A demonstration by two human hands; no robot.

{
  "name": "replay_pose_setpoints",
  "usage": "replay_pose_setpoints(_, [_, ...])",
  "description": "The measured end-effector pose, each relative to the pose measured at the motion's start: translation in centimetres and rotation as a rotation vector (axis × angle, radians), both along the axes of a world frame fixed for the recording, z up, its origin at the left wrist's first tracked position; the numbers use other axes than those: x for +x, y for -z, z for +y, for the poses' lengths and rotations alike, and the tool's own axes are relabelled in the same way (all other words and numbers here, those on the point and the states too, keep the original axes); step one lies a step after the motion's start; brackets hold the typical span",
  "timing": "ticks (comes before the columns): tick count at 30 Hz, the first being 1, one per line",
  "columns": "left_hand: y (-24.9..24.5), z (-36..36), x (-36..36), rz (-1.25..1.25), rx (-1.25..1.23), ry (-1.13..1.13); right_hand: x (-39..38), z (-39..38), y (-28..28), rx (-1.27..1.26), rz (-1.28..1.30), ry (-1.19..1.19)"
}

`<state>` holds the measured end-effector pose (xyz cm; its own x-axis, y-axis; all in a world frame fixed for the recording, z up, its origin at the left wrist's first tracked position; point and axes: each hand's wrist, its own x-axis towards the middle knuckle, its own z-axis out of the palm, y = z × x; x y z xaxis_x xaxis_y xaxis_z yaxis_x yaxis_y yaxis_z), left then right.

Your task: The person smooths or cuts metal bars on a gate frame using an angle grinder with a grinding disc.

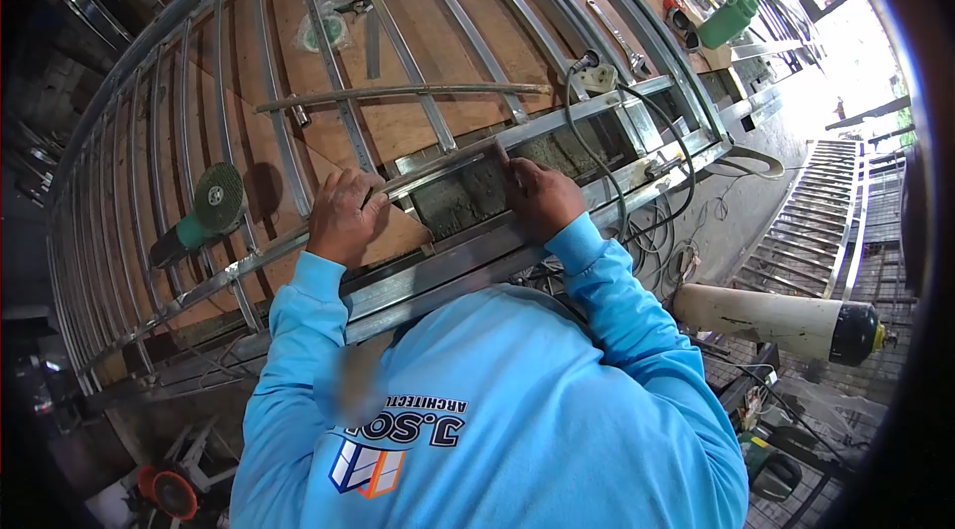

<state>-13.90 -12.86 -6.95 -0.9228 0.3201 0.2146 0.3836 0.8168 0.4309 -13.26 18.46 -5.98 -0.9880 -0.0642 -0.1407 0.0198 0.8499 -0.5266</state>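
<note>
My left hand (343, 216) has its fingers bent over one end of a worn, brownish L-shaped square (443, 167). At the corner end of that square, my right hand (543, 199) is closed on the short leg, its fingertips partly hidden. The square lies along a shiny metal rail (562, 121) of a large barred frame. Between my hands, below the square, a dark grey surface (458, 199) shows. Nearer my body run thick metal tubes (428, 285) of the frame.
An angle grinder (207, 211) rests on the bars at left. A thin strip (408, 89) crosses the bars; a wrench (617, 37) and green bottle (728, 20) lie at upper right. Black cable (622, 181) loops beside my right hand. A gas cylinder (766, 320) lies at right.
</note>
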Motion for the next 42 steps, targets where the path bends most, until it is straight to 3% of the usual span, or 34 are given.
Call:
replay_pose_setpoints(9, [-0.2,0.0,0.0,-0.027,-0.003,0.017,-1.2,2.2,1.9,-0.371,-0.062,-0.034])
replay_pose_setpoints(24, [0.1,0.8,0.8,0.045,-0.055,-0.08,-1.7,3.1,2.5,-0.362,-0.064,-0.081])
replay_pose_setpoints(30, [0.5,0.8,0.8,0.073,-0.085,-0.09,-1.4,2.9,2.8,-0.499,-0.15,-0.019])
replay_pose_setpoints(33, [0.7,0.6,0.6,0.091,-0.087,-0.077,-1.6,2.8,3.2,-0.337,-0.045,-0.07])
replay_pose_setpoints(39, [0.8,0.5,0.6,0.085,-0.067,-0.059,-1.3,2.5,1.3,-0.423,-0.134,-0.037])
replay_pose_setpoints(42, [0.9,0.5,0.5,0.103,-0.06,-0.049,-1.3,2.7,1.9,-0.342,-0.038,-0.076])
